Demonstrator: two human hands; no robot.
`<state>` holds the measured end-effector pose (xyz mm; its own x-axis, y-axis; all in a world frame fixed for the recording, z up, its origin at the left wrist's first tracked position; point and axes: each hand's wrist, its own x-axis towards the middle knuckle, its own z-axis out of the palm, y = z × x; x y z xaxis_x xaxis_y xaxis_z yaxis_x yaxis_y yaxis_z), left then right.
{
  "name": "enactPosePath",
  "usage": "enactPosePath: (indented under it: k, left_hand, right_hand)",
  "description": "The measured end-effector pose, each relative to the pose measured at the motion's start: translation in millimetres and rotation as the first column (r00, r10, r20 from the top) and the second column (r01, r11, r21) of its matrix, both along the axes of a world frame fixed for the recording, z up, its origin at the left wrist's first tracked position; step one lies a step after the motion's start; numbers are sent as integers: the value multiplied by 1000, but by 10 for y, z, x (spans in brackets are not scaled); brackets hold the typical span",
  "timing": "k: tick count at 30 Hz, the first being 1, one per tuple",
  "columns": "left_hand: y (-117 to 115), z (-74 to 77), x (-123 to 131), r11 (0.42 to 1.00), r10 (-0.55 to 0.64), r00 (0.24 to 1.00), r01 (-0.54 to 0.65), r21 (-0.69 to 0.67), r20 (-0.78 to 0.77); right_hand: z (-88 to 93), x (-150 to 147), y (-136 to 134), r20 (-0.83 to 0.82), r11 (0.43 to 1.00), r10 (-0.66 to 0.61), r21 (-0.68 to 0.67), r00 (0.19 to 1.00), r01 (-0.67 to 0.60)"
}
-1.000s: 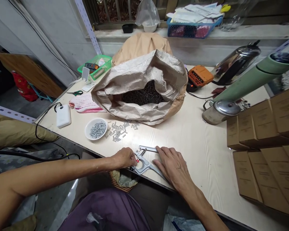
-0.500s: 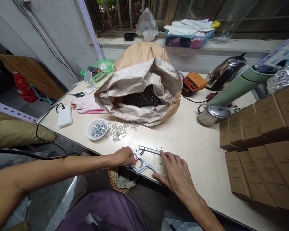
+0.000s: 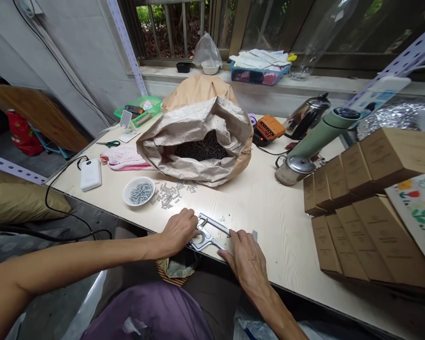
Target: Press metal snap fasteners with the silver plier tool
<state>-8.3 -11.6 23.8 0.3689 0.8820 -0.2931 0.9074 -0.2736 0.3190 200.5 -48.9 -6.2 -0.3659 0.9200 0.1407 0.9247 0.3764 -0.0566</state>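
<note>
A grey metal hand tool (image 3: 206, 239) with a round opening and two long handles lies at the front edge of the table. My right hand (image 3: 246, 252) is wrapped round its handles at the right end. At the tool's left end my left hand (image 3: 181, 229) has its fingers drawn together against the head; whatever they pinch is too small to make out. A dark spring shows between the tool's arms. Behind my left hand, small metal springs (image 3: 168, 194) are scattered beside a white bowl (image 3: 139, 191) full of similar pieces.
A large open sack (image 3: 194, 120) of dark screws stands behind the springs. Cardboard boxes (image 3: 361, 236) are stacked at right, near a metal cup (image 3: 293, 170), a green flask (image 3: 322, 132) and an orange device (image 3: 270, 126). A white power bank (image 3: 91, 174) and a cloth (image 3: 127, 157) lie at left.
The camera view has shifted, showing more of the boxes at right. My left hand has moved up along the tool's head, and the red piece at its fingertips is no longer visible.
</note>
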Motion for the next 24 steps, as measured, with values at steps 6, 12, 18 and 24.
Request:
enactPosePath:
  k: [6, 12, 18, 24]
  left_hand:
    - [-30, -57, 295, 889, -410, 911, 411, 202, -50]
    - [82, -74, 467, 855, -501, 857, 512, 88, -119]
    - [161, -53, 505, 855, -507, 847, 517, 29, -162]
    - [163, -17, 467, 863, -486, 857, 501, 59, -172]
  right_hand:
    - [-73, -43, -93, -18, 998, 15, 55, 1000, -14]
    - [-53, -58, -111, -35, 998, 39, 49, 999, -38]
    - [-46, 58, -120, 29, 1000, -11, 23, 1000, 10]
    - [-61, 56, -138, 64, 999, -32, 41, 997, 29]
